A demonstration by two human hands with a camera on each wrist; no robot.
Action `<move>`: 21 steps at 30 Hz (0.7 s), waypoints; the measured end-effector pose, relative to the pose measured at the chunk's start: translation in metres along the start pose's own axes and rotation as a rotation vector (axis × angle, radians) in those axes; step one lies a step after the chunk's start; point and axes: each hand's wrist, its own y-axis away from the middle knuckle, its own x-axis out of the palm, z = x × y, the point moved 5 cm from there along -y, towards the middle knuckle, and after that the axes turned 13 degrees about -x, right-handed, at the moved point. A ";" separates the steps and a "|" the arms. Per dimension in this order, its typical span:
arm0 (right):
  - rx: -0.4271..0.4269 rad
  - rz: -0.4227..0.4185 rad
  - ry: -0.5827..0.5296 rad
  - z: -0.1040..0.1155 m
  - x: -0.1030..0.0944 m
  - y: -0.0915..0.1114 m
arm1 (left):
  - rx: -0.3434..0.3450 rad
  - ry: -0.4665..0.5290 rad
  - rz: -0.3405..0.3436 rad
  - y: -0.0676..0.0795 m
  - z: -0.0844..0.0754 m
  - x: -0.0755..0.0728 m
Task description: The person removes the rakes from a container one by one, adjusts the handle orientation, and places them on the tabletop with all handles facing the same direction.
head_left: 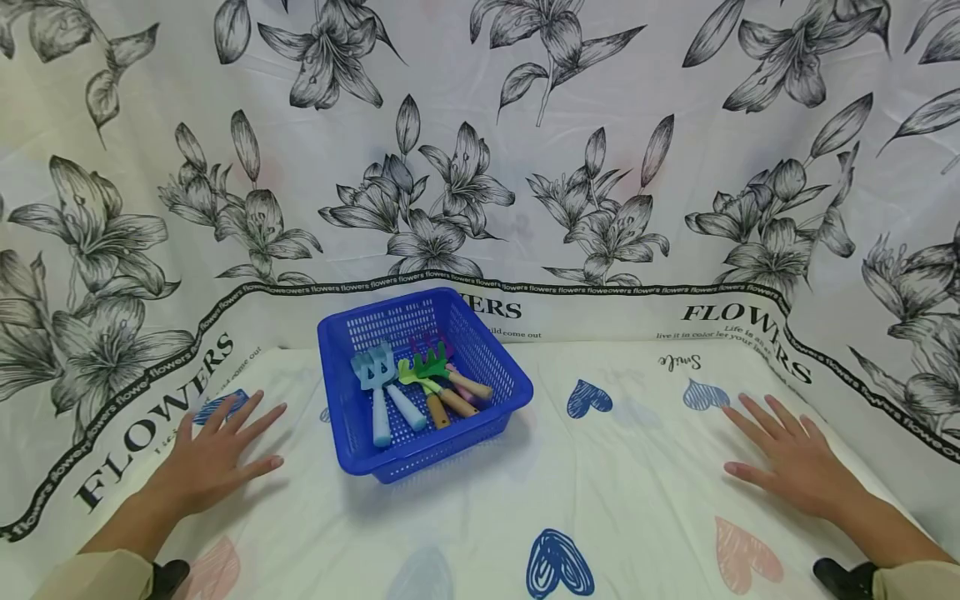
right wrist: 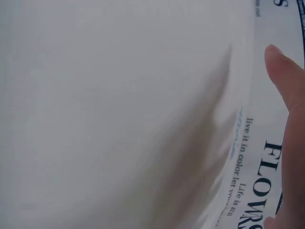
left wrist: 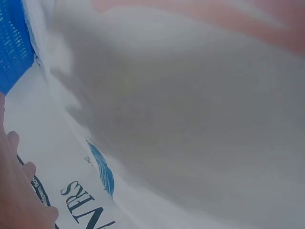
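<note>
In the head view my left hand (head_left: 213, 458) is at the left with its fingers spread, holding nothing. My right hand (head_left: 795, 462) is likewise spread out at the far right, with nothing in it. Between them, nearer the left hand, stands a blue plastic basket (head_left: 438, 454) with perforated walls. Several small toy garden tools lie inside: light blue forks (head_left: 381, 408), a green rake (head_left: 431, 364) with a wooden handle, a lighter green fork (head_left: 411, 372) and a partly hidden purple-pink one (head_left: 427, 340). The left wrist view catches a corner of the basket (left wrist: 14, 45).
A white cloth (head_left: 637, 500) printed with blue and pink hearts covers the surface. Behind it rises a white curtain (head_left: 525, 208) with black flower drawings; its lettered border curves round the back and both sides.
</note>
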 end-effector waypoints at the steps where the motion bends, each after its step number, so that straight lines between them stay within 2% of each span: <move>1: -0.019 -0.013 0.005 0.001 -0.001 -0.001 | 0.005 -0.001 -0.010 0.000 0.000 0.000; 6: -0.078 -0.072 0.017 0.003 -0.005 -0.008 | 0.030 0.014 -0.041 -0.001 -0.001 -0.001; 14: -0.074 -0.073 -0.027 0.010 -0.003 -0.020 | 0.037 0.036 -0.055 -0.005 -0.005 -0.004; 21: -0.131 -0.109 -0.045 0.020 -0.009 -0.038 | 0.062 0.056 -0.110 -0.010 -0.017 -0.012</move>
